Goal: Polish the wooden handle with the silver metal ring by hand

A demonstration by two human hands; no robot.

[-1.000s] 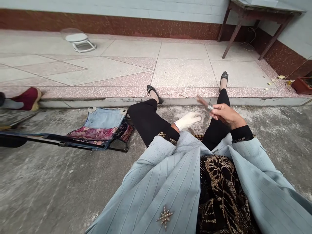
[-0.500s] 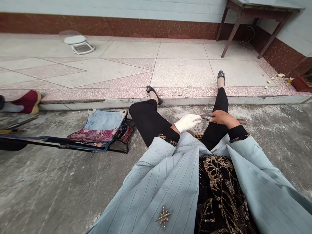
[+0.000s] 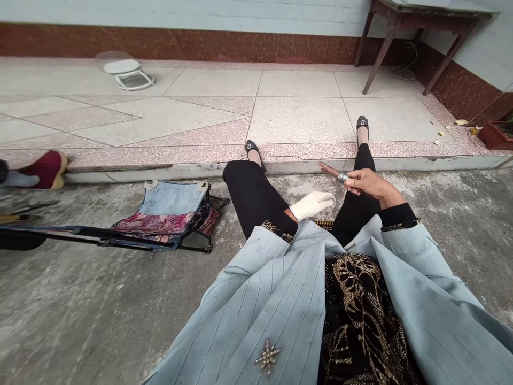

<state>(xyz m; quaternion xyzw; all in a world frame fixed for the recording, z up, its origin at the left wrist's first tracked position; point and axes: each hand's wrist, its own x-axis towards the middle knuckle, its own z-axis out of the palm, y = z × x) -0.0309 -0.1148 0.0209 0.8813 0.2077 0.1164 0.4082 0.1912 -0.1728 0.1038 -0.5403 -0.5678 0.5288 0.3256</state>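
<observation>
My right hand is closed around a brown stick with a band of silver wire wound about it, just beyond my fingertips. The stick's free end points up and left, and its rear part is hidden by my hand. My left hand, in a white knit glove, is a little below and left of the stick, apart from it. Its fingers reach out to the right, slightly bent, with nothing seen in them. Both hands are in front of my lap, between my knees.
A folding chair with patched cloth lies on the concrete to the left. Another person's red shoe is near the step edge. On the tiled step stand a white stool and a wooden table. A planter sits far right.
My left hand has dropped slightly away from the stick. My right hand has turned and lifted, tilting the stick's free end upward. My left knee has shifted a little to the right.
</observation>
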